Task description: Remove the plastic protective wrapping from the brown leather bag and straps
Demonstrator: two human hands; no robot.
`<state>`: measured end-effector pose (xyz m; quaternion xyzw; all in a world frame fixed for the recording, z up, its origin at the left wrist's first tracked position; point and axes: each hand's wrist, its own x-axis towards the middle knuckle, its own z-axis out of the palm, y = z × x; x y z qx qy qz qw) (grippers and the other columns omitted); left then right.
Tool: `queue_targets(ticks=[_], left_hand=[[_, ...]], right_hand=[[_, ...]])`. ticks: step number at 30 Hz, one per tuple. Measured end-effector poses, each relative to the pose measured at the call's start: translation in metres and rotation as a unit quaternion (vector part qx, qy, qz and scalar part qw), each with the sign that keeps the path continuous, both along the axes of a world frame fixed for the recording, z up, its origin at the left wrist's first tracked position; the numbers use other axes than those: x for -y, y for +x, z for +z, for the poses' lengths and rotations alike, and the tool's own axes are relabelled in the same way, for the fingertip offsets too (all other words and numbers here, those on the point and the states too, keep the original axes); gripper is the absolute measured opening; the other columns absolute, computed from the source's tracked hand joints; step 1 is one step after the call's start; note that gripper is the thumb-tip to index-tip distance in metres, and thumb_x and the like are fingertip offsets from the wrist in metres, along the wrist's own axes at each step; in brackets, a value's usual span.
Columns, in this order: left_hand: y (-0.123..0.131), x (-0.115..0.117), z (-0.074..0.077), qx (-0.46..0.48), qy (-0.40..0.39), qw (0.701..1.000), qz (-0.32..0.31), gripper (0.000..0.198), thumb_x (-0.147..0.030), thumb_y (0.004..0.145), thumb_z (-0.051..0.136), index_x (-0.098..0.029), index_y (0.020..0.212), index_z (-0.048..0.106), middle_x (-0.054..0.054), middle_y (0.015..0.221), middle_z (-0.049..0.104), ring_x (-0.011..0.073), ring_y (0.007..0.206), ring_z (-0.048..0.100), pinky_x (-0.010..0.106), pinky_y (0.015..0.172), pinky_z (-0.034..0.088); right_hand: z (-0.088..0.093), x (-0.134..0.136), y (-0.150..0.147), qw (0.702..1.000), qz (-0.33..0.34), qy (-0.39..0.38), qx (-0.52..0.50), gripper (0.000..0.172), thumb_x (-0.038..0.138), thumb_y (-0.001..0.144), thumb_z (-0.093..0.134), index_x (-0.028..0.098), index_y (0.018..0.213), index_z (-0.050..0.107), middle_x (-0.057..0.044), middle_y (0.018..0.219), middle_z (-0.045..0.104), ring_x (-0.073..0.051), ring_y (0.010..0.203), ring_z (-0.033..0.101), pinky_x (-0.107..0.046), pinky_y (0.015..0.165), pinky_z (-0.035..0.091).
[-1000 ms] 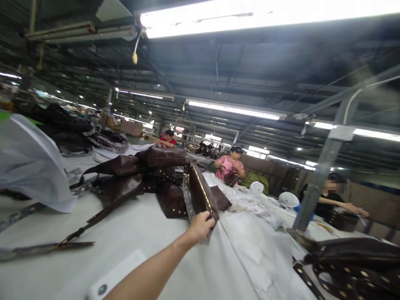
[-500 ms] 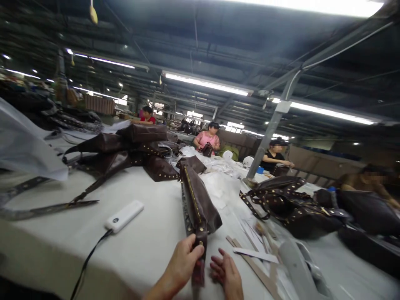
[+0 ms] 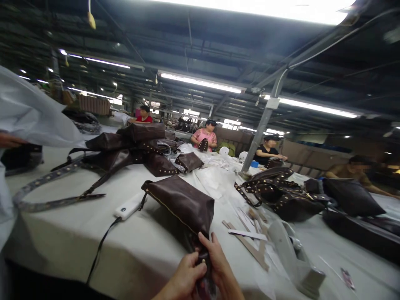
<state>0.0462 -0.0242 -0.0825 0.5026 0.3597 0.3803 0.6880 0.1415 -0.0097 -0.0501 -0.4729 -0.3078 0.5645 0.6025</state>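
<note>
A dark brown leather bag with a gold zip edge lies on the white table just in front of me. My left hand and my right hand both close on the bag's near end at the bottom of the view, fingers wrapped round it. What lies between the palms is partly hidden.
A white power bank with a black cable lies left of the bag. A pile of brown studded bags and straps sits behind; more bags lie right. Card strips and a metal post stand nearby. Several seated people work beyond.
The bag has been drawn toward me from the pile and laid flat. My right hand came into view and joined the left on its near end.
</note>
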Motion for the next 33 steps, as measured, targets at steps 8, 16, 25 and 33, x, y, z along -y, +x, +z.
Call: queue_targets(ticks=[8,16,25,33], left_hand=[[-0.076,-0.012,0.012,-0.133,0.056,0.989,0.026,0.026,-0.036,0.062,0.053,-0.015,0.073,0.061,0.002,0.067,0.064,0.0102,0.049,0.047,0.023,0.048,0.036],[-0.14,-0.062,0.014,-0.142,0.05,0.957,0.249,0.042,-0.048,0.058,0.057,-0.017,0.086,0.061,0.003,0.084,0.063,0.0137,0.062,0.053,0.026,0.06,0.043],[-0.123,-0.076,-0.005,-0.179,0.106,0.963,0.169,0.032,-0.043,0.064,0.053,-0.017,0.082,0.061,0.004,0.077,0.063,0.0182,0.068,0.058,0.027,0.059,0.046],[-0.136,-0.125,-0.024,-0.319,0.331,0.78,0.424,0.051,-0.025,0.074,0.048,-0.017,0.125,0.046,0.015,0.135,0.046,0.0296,0.118,0.052,0.045,0.097,0.045]], right_hand=[[-0.011,0.001,0.01,0.996,0.073,-0.022,0.047,0.043,0.035,0.062,0.076,0.017,0.095,0.056,0.001,0.063,0.063,-0.01,0.046,0.053,-0.021,0.044,0.044],[0.031,-0.005,0.071,0.999,0.016,-0.048,0.009,0.029,0.023,0.064,0.074,0.014,0.086,0.059,-0.002,0.062,0.064,-0.009,0.048,0.057,-0.018,0.046,0.048],[0.034,-0.019,0.092,0.808,-0.157,-0.004,0.567,0.013,0.017,0.083,0.052,0.015,0.091,0.062,-0.013,0.089,0.067,-0.025,0.086,0.066,-0.031,0.07,0.047],[-0.049,-0.03,0.025,0.58,0.013,0.097,0.808,0.032,0.011,0.083,0.053,0.017,0.113,0.062,-0.013,0.105,0.067,-0.026,0.094,0.065,-0.031,0.076,0.047]])
